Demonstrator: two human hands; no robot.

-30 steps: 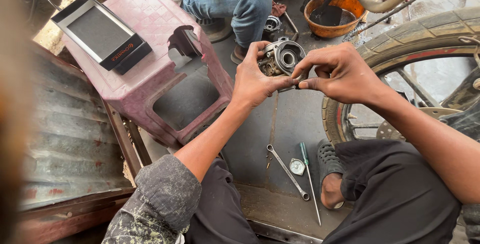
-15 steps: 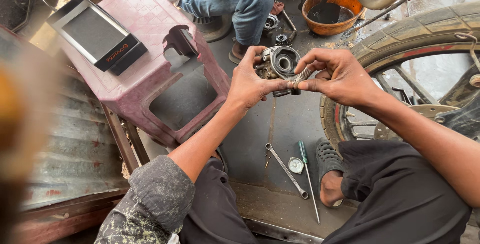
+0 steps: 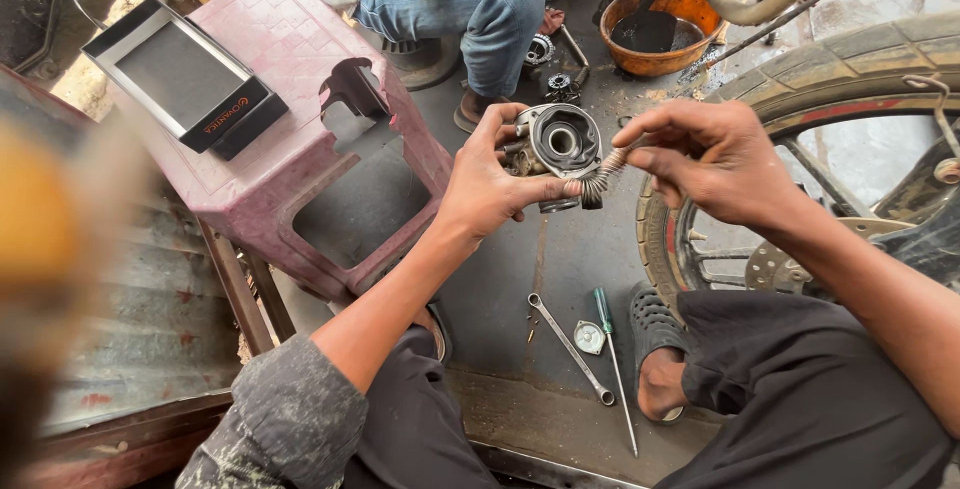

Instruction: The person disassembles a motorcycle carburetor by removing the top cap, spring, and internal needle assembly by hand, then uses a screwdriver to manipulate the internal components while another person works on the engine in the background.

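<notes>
I count one metal carburettor body [image 3: 555, 149] and one coiled spring [image 3: 603, 177] between my two hands. On the floor [image 3: 560, 269]: one spanner [image 3: 570, 347], one screwdriver [image 3: 612, 359], one small round disc [image 3: 589, 337], one orange bowl [image 3: 655, 29]. One pink stool [image 3: 300, 129] carries one black tray [image 3: 185, 79].

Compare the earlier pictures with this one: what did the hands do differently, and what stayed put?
The right hand drew back to the right, pulling a coil spring out of the carburetor body; earlier both hands closed together around it. The left hand keeps gripping the body. The wrench, screwdriver and pink stool stayed as they were.
</notes>
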